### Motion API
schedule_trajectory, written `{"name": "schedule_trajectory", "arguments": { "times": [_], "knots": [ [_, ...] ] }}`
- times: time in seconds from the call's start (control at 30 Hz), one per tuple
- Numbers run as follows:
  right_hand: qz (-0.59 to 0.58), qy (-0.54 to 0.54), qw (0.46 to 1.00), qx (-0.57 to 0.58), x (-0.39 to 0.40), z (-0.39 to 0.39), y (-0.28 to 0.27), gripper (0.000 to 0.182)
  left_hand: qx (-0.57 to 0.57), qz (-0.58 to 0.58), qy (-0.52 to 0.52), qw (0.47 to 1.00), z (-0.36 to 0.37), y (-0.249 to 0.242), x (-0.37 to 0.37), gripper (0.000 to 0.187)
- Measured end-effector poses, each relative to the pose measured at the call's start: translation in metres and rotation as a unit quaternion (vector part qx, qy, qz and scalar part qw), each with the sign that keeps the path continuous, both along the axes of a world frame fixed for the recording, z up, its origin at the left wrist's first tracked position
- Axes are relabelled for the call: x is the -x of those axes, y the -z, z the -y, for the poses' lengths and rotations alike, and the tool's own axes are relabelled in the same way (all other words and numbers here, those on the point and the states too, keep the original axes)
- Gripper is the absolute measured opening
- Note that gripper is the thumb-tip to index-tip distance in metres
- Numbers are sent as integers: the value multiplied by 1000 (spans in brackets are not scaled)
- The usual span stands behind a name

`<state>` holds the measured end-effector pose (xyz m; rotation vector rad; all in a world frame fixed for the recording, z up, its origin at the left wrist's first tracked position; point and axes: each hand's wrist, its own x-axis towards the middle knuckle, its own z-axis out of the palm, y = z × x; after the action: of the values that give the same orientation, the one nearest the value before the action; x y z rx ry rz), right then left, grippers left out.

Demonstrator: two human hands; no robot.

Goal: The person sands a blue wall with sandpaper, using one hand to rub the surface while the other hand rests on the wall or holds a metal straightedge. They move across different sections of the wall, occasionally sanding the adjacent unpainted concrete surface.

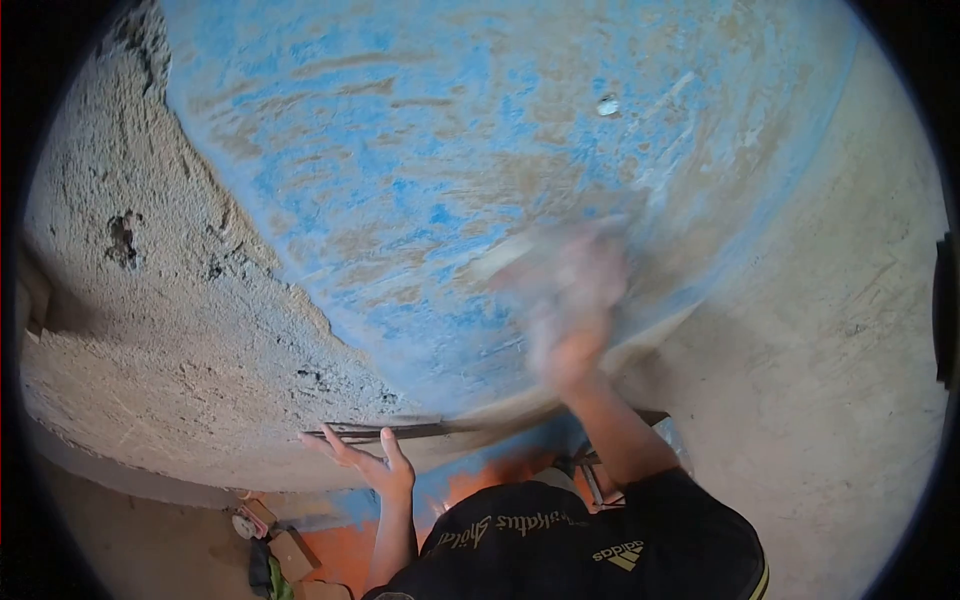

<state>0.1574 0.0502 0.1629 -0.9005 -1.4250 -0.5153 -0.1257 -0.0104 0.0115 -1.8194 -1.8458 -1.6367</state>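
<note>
In front of me is a wall area with worn blue paint (400, 210), streaked with grey-brown patches. My right hand (580, 300) is at the lower right of this area, smeared by motion. It grips a flat, pale tool (505, 258) held close over the painted surface; blur hides its exact kind. Lower down to the left, my left hand (372, 464) is open with fingers spread and thumb up. Its fingertips are right at a dark slit (390, 432) along the wall's lower edge, and nothing shows in the palm.
Rough, pitted bare plaster (150, 290) borders the paint on the left. Smooth grey wall (820, 350) curves along the right. A small white spot (608, 105) marks the upper paint. Below lie an orange surface (335, 555) and a cardboard box (293, 553).
</note>
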Motion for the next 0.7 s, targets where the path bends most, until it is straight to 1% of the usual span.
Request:
{"name": "schedule_trajectory", "arguments": {
  "times": [0.03,0.13,0.17,0.2,0.23,0.3,0.33,0.37,0.43,0.47,0.5,0.53,0.57,0.63,0.67,0.7],
  "knots": [
    [253,58,965,35,2,10,12,45,3,2,5,1000,0,0,1,89],
    [247,140,959,-4,-34,-4,15,44,-12,4,7,1000,-1,-3,-3,90],
    [75,114,990,27,-48,-11,20,46,-10,6,6,1000,-1,-3,-1,90],
    [-107,66,992,31,-60,-18,21,48,-7,10,3,1000,0,-2,-1,90],
    [-268,-3,962,44,-69,-21,23,49,-4,16,0,1000,2,-1,-3,90],
    [-227,-5,972,54,-73,-15,23,46,5,32,-6,999,7,0,-10,89],
    [-25,66,996,51,-53,4,13,43,7,40,-6,999,7,1,-14,88],
    [176,138,974,47,-46,14,7,41,1,18,-20,1000,8,6,-18,87],
    [90,197,976,27,-75,7,5,41,-30,45,-5,999,7,8,-33,87],
    [-35,166,984,58,-102,-5,12,42,-44,60,3,997,6,9,-43,87],
    [-174,123,974,73,-130,-17,19,42,-41,56,-2,998,6,10,-51,88],
    [-305,81,946,67,-157,-28,27,42,-34,56,-4,998,6,9,-58,88],
    [-401,45,896,185,-187,-23,33,42,-25,57,-6,998,8,9,-66,89],
    [-385,46,889,243,-216,-13,26,36,-15,56,-5,998,12,4,-88,89],
    [-279,83,939,184,-225,-13,21,30,-17,50,-1,999,13,-1,-98,89],
    [-169,120,971,122,-227,-12,11,25,-19,43,4,999,11,-4,-105,89]
  ]
}}
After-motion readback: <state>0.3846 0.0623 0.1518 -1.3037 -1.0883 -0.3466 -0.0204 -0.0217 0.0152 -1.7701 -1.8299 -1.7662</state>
